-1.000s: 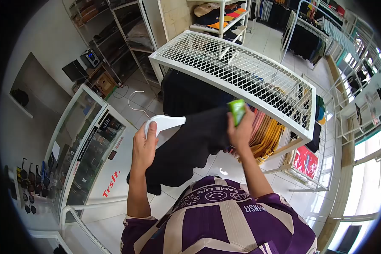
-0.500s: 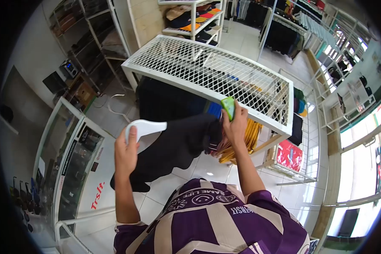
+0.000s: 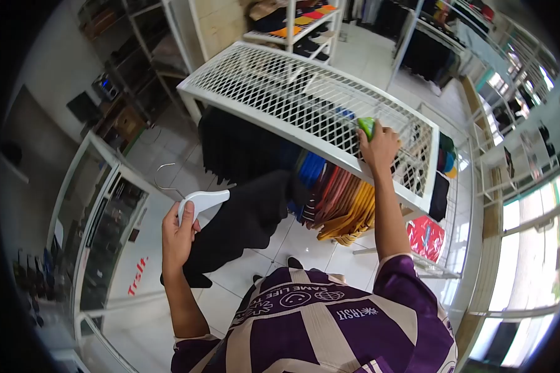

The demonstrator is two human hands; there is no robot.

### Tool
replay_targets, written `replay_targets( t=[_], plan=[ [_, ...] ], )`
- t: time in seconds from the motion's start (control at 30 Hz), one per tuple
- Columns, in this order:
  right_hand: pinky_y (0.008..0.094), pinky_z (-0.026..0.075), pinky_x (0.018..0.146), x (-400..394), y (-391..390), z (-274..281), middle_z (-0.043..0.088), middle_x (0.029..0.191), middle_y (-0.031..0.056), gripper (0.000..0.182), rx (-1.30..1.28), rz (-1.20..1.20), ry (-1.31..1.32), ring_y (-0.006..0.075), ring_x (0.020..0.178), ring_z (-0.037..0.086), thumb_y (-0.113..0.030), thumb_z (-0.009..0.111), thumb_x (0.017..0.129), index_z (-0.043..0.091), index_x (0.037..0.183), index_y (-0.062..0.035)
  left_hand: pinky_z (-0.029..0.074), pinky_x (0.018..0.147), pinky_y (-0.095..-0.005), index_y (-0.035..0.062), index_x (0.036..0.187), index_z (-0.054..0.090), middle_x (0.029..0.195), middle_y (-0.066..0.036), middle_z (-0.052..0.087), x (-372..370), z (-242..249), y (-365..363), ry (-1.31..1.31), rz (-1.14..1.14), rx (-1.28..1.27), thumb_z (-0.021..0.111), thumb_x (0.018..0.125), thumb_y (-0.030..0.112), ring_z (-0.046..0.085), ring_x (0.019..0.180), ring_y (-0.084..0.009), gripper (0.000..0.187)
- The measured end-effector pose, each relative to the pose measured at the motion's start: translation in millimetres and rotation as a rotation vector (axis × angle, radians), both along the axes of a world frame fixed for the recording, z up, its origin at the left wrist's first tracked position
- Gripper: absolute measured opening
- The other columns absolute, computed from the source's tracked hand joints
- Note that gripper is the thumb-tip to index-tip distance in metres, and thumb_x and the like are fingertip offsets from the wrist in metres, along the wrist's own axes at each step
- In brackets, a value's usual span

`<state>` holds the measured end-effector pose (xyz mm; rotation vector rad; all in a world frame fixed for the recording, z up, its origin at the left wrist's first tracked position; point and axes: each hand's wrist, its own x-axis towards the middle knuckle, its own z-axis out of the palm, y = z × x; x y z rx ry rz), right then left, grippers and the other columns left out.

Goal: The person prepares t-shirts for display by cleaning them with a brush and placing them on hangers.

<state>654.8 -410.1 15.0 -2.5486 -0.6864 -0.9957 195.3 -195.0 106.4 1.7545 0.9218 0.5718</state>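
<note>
My left hand (image 3: 180, 236) grips a white clothes hanger (image 3: 206, 200) by the part near its metal hook (image 3: 162, 180), thumb on the white surface. A black garment (image 3: 242, 221) hangs down from this hanger, its far end against the clothes on the rack. With my right hand (image 3: 382, 148) I hold a small bright green object (image 3: 366, 127) over the mesh top of the white rack (image 3: 274, 124); the fingers cover much of it, and I cannot tell what kind it is.
Under the mesh hang black clothes (image 3: 239, 146) and a row of coloured ones, with yellow garments (image 3: 348, 214) nearest me. A glass display case (image 3: 99, 217) stands at left. Behind the rack is a shelf with caps (image 3: 298, 25). A red package (image 3: 425, 239) lies low at right.
My right hand has moved right and away from me, carrying the green object from the rack's front edge to over its mesh top. My left hand and the hanger have shifted slightly left and lower.
</note>
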Motion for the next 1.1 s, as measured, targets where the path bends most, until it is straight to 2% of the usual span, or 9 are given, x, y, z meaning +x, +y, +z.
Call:
replay_targets(
  t=[0.13,0.23,0.43,0.53,0.63,0.67,0.9,1.0,1.1],
  plan=[
    [0.0456,0.051,0.091,-76.2,28.1,34.2,0.067,0.112,0.0209,0.055,0.182,0.219,-0.166,0.0410,0.103,0.063,-0.041,0.077,0.091,0.067,0.131,-0.0046,0.035,0.054,-0.0219,0.0033,0.109,0.068,0.073,0.000,0.059,-29.5,-16.4,-2.4,-0.056,0.133,-0.095,0.058,0.109,0.041,0.047,0.060,-0.0041,0.039],
    [0.0414,0.053,0.091,-176.1,65.6,36.0,0.069,0.114,0.0187,0.042,0.455,0.828,0.460,0.0329,0.100,0.067,-0.013,0.082,0.088,0.067,0.126,-0.0016,0.037,0.054,-0.0209,0.0042,0.114,0.066,0.078,0.000,0.062,-49.3,-30.6,-9.3,-0.070,0.313,-0.182,0.061,0.108,0.037,0.049,0.061,-0.0045,0.034],
    [0.0418,0.058,0.082,-349.8,87.1,-25.7,0.071,0.107,0.0183,0.050,-0.126,1.615,1.149,0.0321,0.095,0.073,-0.037,0.079,0.093,0.068,0.128,-0.0022,0.051,0.067,-0.0258,0.0074,0.140,0.054,0.096,-0.004,0.070,-85.6,-96.8,-21.2,-0.422,0.703,-0.312,0.079,0.095,0.023,0.061,0.075,-0.0089,0.054],
    [0.0409,0.058,0.077,-398.9,86.1,-55.7,0.070,0.116,0.0208,0.076,-0.359,1.743,1.188,0.0297,0.077,0.072,-0.054,0.079,0.089,0.058,0.140,-0.0016,0.053,0.075,-0.0259,0.0088,0.149,0.046,0.108,-0.005,0.067,-100.1,-119.7,-23.5,-0.564,0.912,-0.307,0.083,0.090,0.024,0.064,0.087,-0.0109,0.071],
    [0.0460,0.059,0.077,-421.7,102.5,-61.6,0.072,0.102,0.0275,0.065,-0.447,1.737,1.082,0.0396,0.081,0.074,-0.036,0.079,0.089,0.056,0.136,0.0035,0.051,0.083,-0.0256,0.0098,0.155,0.039,0.109,-0.004,0.065,-117.8,-125.0,-28.8,-0.726,1.040,-0.247,0.081,0.092,0.021,0.062,0.099,-0.0105,0.077],
    [0.0531,0.055,0.093,-423.6,110.0,-54.8,0.067,0.118,0.0343,0.054,-0.560,1.671,1.213,0.0500,0.106,0.068,-0.020,0.073,0.088,0.055,0.134,0.0042,0.051,0.085,-0.0262,0.0099,0.157,0.036,0.112,-0.005,0.064,-125.6,-129.3,-28.8,-0.763,1.062,-0.220,0.081,0.092,0.019,0.062,0.100,-0.0108,0.080],
    [0.0532,0.057,0.069,-486.2,180.7,-37.1,0.070,0.093,0.0215,0.023,-0.445,1.678,0.628,0.0452,0.080,0.070,-0.024,0.066,0.100,0.064,0.108,-0.0018,0.050,0.102,-0.0347,0.0048,0.168,0.005,0.134,-0.016,0.063,-208.5,-122.2,-28.3,-0.689,1.166,-0.111,0.079,0.092,0.008,0.065,0.110,-0.0184,0.106],
    [0.0526,0.056,0.068,-537.7,224.3,-41.9,0.070,0.092,0.0216,0.024,-0.430,1.744,0.585,0.0451,0.079,0.070,-0.024,0.068,0.100,0.063,0.105,-0.0010,0.052,0.098,-0.0363,0.0074,0.169,0.005,0.132,-0.014,0.065,-258.3,-127.4,-15.2,-0.723,1.163,-0.010,0.078,0.094,0.009,0.066,0.109,-0.0186,0.104],
    [0.0520,0.054,0.069,-592.6,266.4,-60.3,0.069,0.092,0.0224,0.025,-0.363,1.856,0.613,0.0456,0.080,0.069,-0.024,0.069,0.099,0.063,0.105,0.0002,0.054,0.094,-0.0366,0.0070,0.161,0.036,0.124,-0.014,0.070,-320.4,-129.7,-4.3,-0.577,1.231,0.175,0.076,0.094,0.010,0.068,0.110,-0.0202,0.079]
  ],
)
